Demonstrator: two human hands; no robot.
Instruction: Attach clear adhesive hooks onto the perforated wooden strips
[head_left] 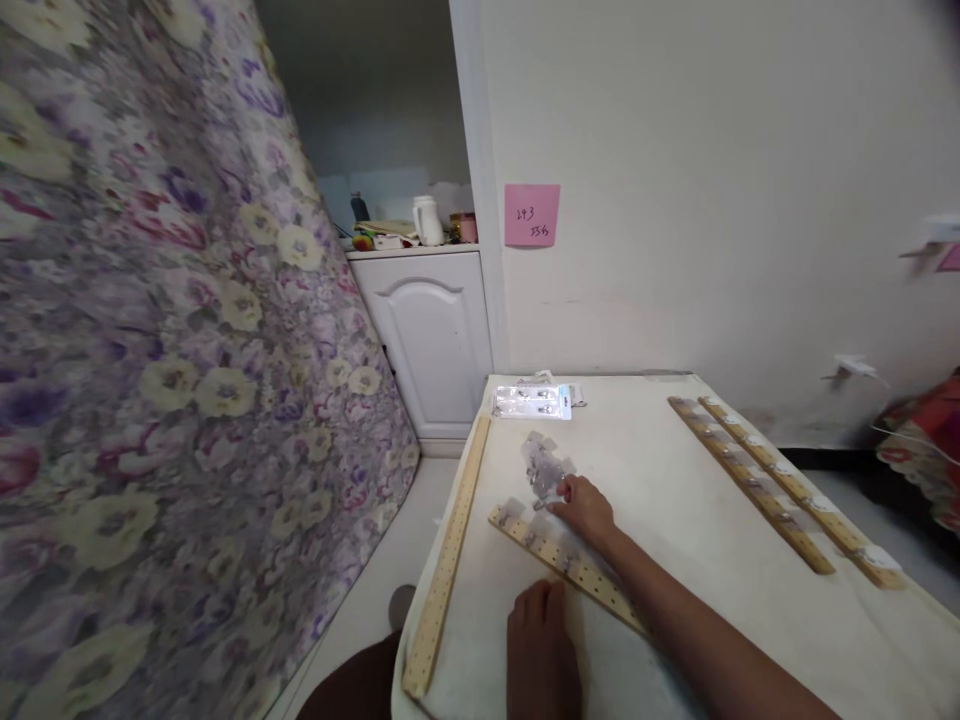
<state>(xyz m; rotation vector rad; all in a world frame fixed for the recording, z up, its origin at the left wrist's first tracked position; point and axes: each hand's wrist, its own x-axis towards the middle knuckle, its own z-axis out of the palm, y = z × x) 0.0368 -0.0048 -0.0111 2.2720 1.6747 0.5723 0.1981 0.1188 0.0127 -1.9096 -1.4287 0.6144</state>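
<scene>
My right hand (589,510) reaches over a perforated wooden strip (600,585) to a loose pile of small clear plastic and metal pieces (544,465). Its thumb and fingertips are pinched together at the pile's near edge; whatever lies between them is too small to make out. Several similar clear pieces sit along the far part of that strip. Below the strip, my left hand (541,640) rests on the table with its fingers curled and close together. Its fingertips are near the strip's edge, and nothing shows in them.
A second perforated strip (450,560) lies along the table's left edge. Two wooden strips with fittings, a darker one (750,485) and a lighter one (806,495), lie at the right. A clear package (529,402) sits at the back. A floral curtain (187,380) hangs left.
</scene>
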